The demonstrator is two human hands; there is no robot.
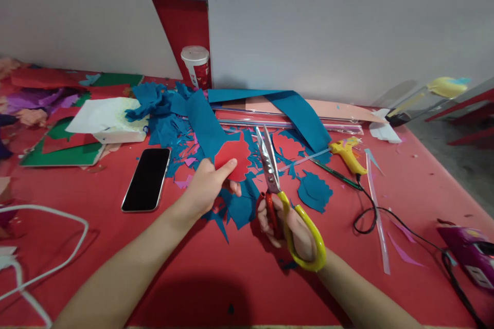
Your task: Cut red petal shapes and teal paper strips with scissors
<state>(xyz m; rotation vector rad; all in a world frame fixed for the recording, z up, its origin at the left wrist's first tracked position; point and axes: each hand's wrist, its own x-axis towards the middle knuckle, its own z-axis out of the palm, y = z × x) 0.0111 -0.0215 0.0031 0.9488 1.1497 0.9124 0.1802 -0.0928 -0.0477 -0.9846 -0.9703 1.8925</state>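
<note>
Between the thumb and fingers of my left hand [208, 182] is a red paper leaf shape [234, 157] with a scalloped edge. My right hand [287, 229] grips scissors [270, 164] with one yellow and one red handle. Their blades point away from me, slightly parted, just right of the red paper and apart from it. Another red scalloped cutout [287, 145] lies behind the blades. To the right of the scissors are blue scalloped cutouts [314, 190]. Blue paper scraps [241, 211] lie under and around my left hand.
A black-screened phone [146, 180] lies left of my left arm, near a white cable [73, 211]. A yellow glue gun [349, 156] with a black cord rests at right. Blue paper strips [301, 113] and a lidded cup [196, 67] stand towards the white boards. A purple power strip [469, 252] sits at far right.
</note>
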